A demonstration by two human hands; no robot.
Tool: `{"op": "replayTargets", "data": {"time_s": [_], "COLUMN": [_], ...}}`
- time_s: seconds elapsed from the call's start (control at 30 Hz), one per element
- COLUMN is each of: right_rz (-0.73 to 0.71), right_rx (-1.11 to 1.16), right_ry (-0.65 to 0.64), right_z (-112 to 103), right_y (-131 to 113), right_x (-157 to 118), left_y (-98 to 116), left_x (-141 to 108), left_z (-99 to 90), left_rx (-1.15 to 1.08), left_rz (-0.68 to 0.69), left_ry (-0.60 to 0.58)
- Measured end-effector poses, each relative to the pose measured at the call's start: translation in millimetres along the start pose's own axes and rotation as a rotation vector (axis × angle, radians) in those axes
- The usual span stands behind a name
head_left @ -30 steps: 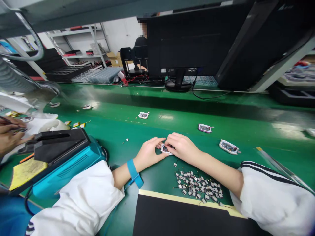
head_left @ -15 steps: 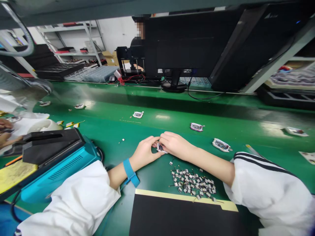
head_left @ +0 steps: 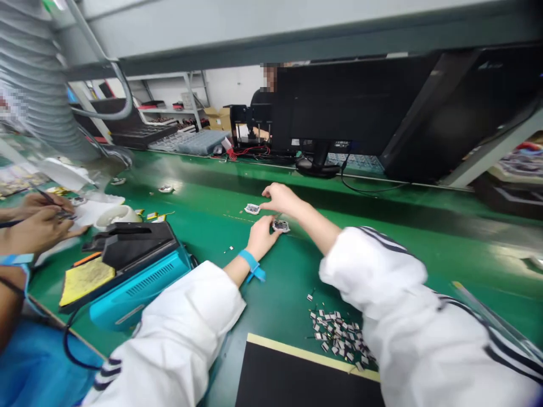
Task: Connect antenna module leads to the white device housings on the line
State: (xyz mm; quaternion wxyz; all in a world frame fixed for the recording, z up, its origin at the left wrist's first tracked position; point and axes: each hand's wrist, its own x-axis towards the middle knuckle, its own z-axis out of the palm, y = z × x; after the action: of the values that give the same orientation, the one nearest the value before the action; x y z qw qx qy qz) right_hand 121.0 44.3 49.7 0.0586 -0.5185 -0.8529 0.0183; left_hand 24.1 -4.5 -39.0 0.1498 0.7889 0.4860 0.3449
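Observation:
My left hand (head_left: 261, 238), with a blue strap round its wrist, grips the left edge of a small white watch-like casing (head_left: 280, 226) between thumb and fingers. Dark electronic parts show inside this casing. Just beyond it, my right hand (head_left: 281, 199) hovers with thumb and forefinger apart and nothing visible between them. Its fingertips are beside a second white casing (head_left: 251, 209), which lies on the green bench. Whether they touch it, I cannot tell. A pile of small silvery parts with dark leads (head_left: 337, 333) lies nearer me, partly covered by my right sleeve.
A teal soldering-station-like box (head_left: 142, 288) and a yellow sponge (head_left: 87, 281) stand at left. Beyond them, a co-worker's hands (head_left: 40, 226) handle something small. A black mat (head_left: 297, 379) lies in front; a monitor (head_left: 339, 107) stands behind the bench.
My right hand has left the casing held in my left and moved forward to beside the second casing. My left hand, still gripping its casing, has moved farther forward. The view has shifted.

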Motion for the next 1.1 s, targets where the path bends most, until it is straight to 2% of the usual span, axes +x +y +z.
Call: {"op": "replayTargets", "data": {"time_s": [0.07,0.13,0.23,0.3,0.37,0.43,0.53,0.6,0.7,0.8,1.0,1.1], "right_rz": [0.068,0.094,0.107,0.114,0.109,0.072,-0.014,-0.057,-0.071,-0.059,-0.031,-0.04], "right_rx": [-0.003,0.005,0.022,0.031,0.039,0.059,0.097,0.126,0.174,0.246,0.457,0.547], "right_ry": [-0.057,-0.124,-0.175,-0.169,-0.149,-0.131,-0.131,-0.143,-0.14,-0.1,0.037,0.103], "right_z": [13,27,37,34,25,16,9,11,24,42,69,73], "right_y": [-10,-17,-18,-14,-7,2,12,17,20,19,13,14], "right_x": [25,40,48,45,36,20,-23,-60,-110,-139,-148,-149], "left_y": [-7,-8,-4,3,10,19,31,38,47,49,42,38], "left_x": [11,9,-15,-36,-53,-65,-76,-79,-79,-78,-83,-82], "left_z": [0.6,-0.5,-6.5,-15.0,-25.4,-33.5,-35.0,-29.4,-18.6,-14.3,-29.8,-38.1], "left_rx": [0.062,0.104,0.111,0.076,0.009,-0.083,-0.214,-0.202,-0.064,-0.002,0.091,0.135], "left_rz": [-0.003,0.024,0.091,0.133,0.196,0.295,0.49,0.588,0.598,0.556,0.439,0.413], "left_ry": [0.042,0.064,0.027,-0.031,-0.126,-0.27,-0.475,-0.54,-0.496,-0.425,-0.368,-0.26]}}
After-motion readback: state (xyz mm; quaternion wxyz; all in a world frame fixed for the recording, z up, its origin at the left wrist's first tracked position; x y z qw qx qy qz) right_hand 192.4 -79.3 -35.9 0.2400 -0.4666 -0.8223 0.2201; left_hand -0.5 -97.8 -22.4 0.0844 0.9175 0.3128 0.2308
